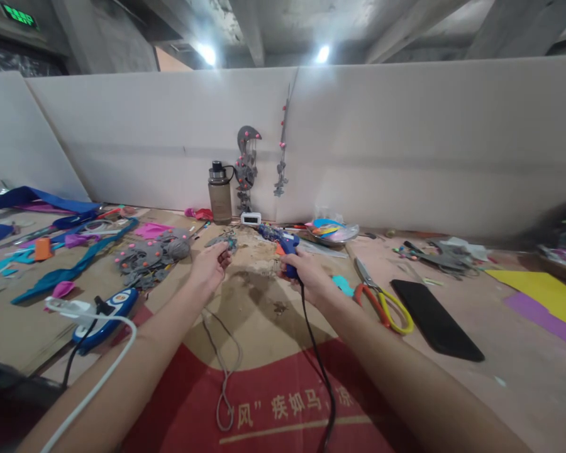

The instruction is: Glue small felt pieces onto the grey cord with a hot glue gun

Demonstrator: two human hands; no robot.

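Note:
My right hand (304, 270) is wrapped round the grip of a blue hot glue gun (290, 241). Its stained nozzle end points left, and a black cable (314, 352) trails from the grip towards me. My left hand (210, 267) is closed in a pinch on a thin grey cord (224, 371), which hangs in a long loop over the red printed part of the board (273, 371). Small grey pieces (229, 240) show just beyond my left fingertips; whether they are held or lie on the table, I cannot tell.
Left lie grey felt with pink beads (153, 251), teal ribbon (82, 264) and a blue power strip (106, 318). Right are scissors (380, 296), a black phone (436, 318) and yellow sheet (542, 292). A bottle (220, 195) and hanging grey bead ornaments (246, 167) stand behind.

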